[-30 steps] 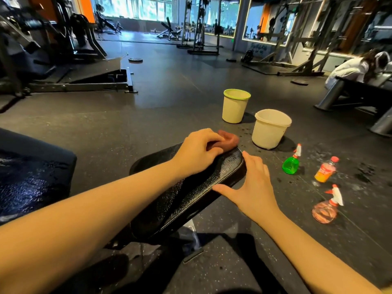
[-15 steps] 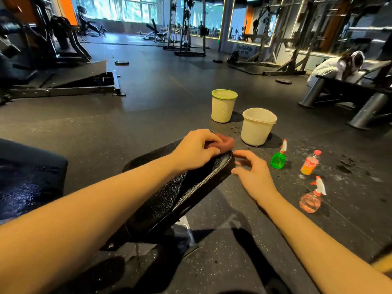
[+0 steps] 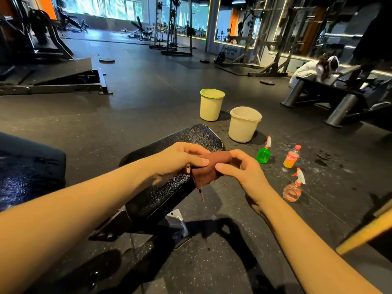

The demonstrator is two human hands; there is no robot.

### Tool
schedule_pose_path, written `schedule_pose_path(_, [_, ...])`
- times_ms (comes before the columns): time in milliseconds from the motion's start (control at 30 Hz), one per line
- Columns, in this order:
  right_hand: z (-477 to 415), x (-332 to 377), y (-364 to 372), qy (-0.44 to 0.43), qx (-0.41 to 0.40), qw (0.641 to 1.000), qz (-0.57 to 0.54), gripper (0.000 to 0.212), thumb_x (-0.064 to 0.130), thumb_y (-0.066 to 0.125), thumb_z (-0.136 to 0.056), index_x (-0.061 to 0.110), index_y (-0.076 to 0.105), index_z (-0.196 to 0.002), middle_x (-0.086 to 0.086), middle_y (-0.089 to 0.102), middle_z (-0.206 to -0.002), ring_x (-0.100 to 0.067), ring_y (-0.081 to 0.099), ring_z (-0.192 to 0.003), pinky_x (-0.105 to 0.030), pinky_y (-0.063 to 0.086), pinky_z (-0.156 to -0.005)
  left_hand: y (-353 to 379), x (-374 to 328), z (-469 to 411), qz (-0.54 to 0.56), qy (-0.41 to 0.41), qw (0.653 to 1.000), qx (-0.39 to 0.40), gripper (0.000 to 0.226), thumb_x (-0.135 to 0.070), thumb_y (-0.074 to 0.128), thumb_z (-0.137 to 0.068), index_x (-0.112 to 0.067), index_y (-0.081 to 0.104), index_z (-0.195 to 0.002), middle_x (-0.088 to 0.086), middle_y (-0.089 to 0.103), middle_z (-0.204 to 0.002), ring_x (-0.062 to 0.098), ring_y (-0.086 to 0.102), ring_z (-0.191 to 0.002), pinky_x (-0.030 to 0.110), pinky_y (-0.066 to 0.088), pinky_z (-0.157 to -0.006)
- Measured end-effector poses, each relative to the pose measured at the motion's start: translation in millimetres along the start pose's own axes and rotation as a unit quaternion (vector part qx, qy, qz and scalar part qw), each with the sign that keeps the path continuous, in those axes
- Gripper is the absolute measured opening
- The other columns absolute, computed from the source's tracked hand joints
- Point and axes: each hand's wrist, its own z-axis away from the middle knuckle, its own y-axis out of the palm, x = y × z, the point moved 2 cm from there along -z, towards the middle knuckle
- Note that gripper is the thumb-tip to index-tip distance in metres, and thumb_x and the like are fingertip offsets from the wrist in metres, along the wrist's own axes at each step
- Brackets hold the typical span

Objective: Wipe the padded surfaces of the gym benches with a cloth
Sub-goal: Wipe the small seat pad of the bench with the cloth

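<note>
Two hands on one item: the left hand (image 3: pixel 182 160) and right hand (image 3: pixel 244 172) both pinch a rust-brown cloth (image 3: pixel 209 170) between thumb and curled fingers, with the thumbs on top and nearly meeting. Hidden: the fingertips under the cloth, and whether the fabric touches the black bench pad (image 3: pixel 169 192) beneath. A frayed corner hangs below the fingers, over the pad's right edge. The left forearm covers the pad's near left side and part of the metal frame (image 3: pixel 118 225). Cut off: a second dark pad (image 3: pixel 27 172) far left of the fingers, by the picture edge; a yellow bar (image 3: pixel 364 232) low right, blurred. Beyond the fingers: the pad's rounded far end, then a green-rimmed bucket (image 3: pixel 212 107) and a plain cream bucket (image 3: pixel 244 126), standing apart. Right of the fingers, on the floor (image 3: pixel 148 98): green spray bottle (image 3: pixel 263 154), orange bottle (image 3: pixel 292 160) with an unreadable label, pink spray bottle (image 3: pixel 293 190). Open floor lies between the pad's edge and the bottles. Far right, a figure in white (image 3: pixel 311 71) bends at another bench (image 3: pixel 331 94), partly hidden.
</note>
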Motion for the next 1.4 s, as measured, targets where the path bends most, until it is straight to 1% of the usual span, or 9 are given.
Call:
schedule_pose_path(133, [6.7, -1.8, -1.4, 0.060, -0.069, 0.987, -0.135, 0.024, 0.006, 0.073, -0.086, -0.004, 0.064, -0.106, -0.018, 0.072, -0.092, -0.023, 0.068, -0.081, -0.032, 0.056, -0.073, 0.7, 4.1, -2.9, -0.032, 0.013, 0.998, -0.058, 0.013, -0.018, 0.076, -0.090, -0.013, 0.074, -0.102, 0.010, 0.072, -0.093, 0.022, 0.062, -0.082, 0.037, 0.049, -0.081])
schedule_pose_path(200, [6.0, -8.9, -9.2, 0.098, -0.154, 0.972, -0.150, 0.019, 0.010, 0.074, -0.088, 0.001, 0.066, -0.102, -0.012, 0.073, -0.085, -0.022, 0.068, -0.078, -0.032, 0.055, -0.071, -8.9, 9.7, -3.7, -0.208, 0.047, 0.966, -0.149, 0.018, -0.028, 0.080, -0.088, -0.018, 0.072, -0.101, -0.001, 0.075, -0.091, 0.016, 0.067, -0.081, 0.038, 0.054, -0.086])
schedule_pose_path(300, [-0.4, -26.1, -16.1, 0.132, -0.243, 0.960, -0.042, 0.013, 0.013, 0.073, -0.091, 0.008, 0.070, -0.102, -0.004, 0.072, -0.083, -0.015, 0.067, -0.074, -0.025, 0.052, -0.063, -20.3, 21.5, 5.2, -0.442, 0.078, 0.868, -0.214, 0.040, -0.047, 0.080, -0.082, -0.027, 0.068, -0.115, -0.008, 0.069, -0.109, 0.013, 0.064, -0.101, 0.040, 0.052, -0.094])
schedule_pose_path(433, [-25.7, -39.6, -7.2, 0.106, -0.262, 0.958, 0.049, 0.009, 0.011, 0.066, -0.092, 0.011, 0.072, -0.098, -0.001, 0.068, -0.081, -0.017, 0.063, -0.077, -0.026, 0.045, -0.060, -25.8, 36.2, 12.8, -0.519, 0.079, 0.833, -0.174, 0.071, -0.061, 0.080, -0.075, -0.026, 0.062, -0.134, -0.006, 0.060, -0.133, 0.018, 0.053, -0.123, 0.042, 0.047, -0.104])
schedule_pose_path(633, [-14.4, -56.9, 36.6, 0.026, -0.299, 0.937, 0.179, 0.005, 0.022, 0.067, -0.092, 0.017, 0.065, -0.092, 0.002, 0.062, -0.081, -0.024, 0.057, -0.083, -0.033, 0.040, -0.074, -32.1, 40.4, 16.3, -0.533, 0.050, 0.830, -0.157, 0.088, -0.074, 0.068, -0.068, -0.030, 0.057, -0.143, -0.009, 0.059, -0.143, 0.018, 0.051, -0.131, 0.046, 0.044, -0.109])
schedule_pose_path(767, [34.2, -85.4, 90.6, 0.013, -0.206, 0.965, 0.164, 0.011, 0.029, 0.066, -0.092, 0.022, 0.062, -0.084, 0.005, 0.066, -0.078, -0.023, 0.063, -0.079, -0.045, 0.052, -0.075, -31.1, 36.9, 14.4, -0.532, 0.042, 0.829, -0.167, 0.092, -0.073, 0.071, -0.064, -0.030, 0.058, -0.143, -0.004, 0.062, -0.141, 0.020, 0.053, -0.132, 0.045, 0.044, -0.109])
schedule_pose_path(933, [-28.7, -55.1, 20.2, 0.015, -0.352, 0.921, 0.164, 0.006, 0.021, 0.069, -0.089, 0.016, 0.071, -0.091, -0.005, 0.071, -0.084, -0.029, 0.064, -0.084, -0.037, 0.046, -0.076, -30.8, 37.0, 13.8, -0.520, 0.047, 0.832, -0.188, 0.083, -0.059, 0.085, -0.069, -0.029, 0.059, -0.142, 0.000, 0.064, -0.137, 0.021, 0.054, -0.130, 0.038, 0.042, -0.107])
schedule_pose_path(1167, [33.2, -68.6, 91.7, -0.020, -0.243, 0.949, 0.200, 0.017, 0.027, 0.063, -0.094, 0.021, 0.058, -0.079, 0.005, 0.062, -0.078, -0.017, 0.054, -0.075, -0.037, 0.038, -0.069, -32.2, 41.6, 16.4, -0.515, 0.039, 0.835, -0.188, 0.086, -0.069, 0.081, -0.066, -0.033, 0.060, -0.141, 0.000, 0.065, -0.135, 0.019, 0.057, -0.126, 0.033, 0.042, -0.103])
schedule_pose_path(1400, [-35.0, -51.2, 17.6, -0.020, -0.327, 0.898, 0.293, 0.014, 0.027, 0.059, -0.096, 0.015, 0.064, -0.090, -0.007, 0.066, -0.091, -0.031, 0.060, -0.086, -0.039, 0.039, -0.070, -30.5, 43.5, 15.6, -0.513, 0.055, 0.835, -0.192, 0.078, -0.060, 0.083, -0.072, -0.030, 0.061, -0.140, 0.001, 0.065, -0.135, 0.019, 0.056, -0.128, 0.032, 0.040, -0.104])
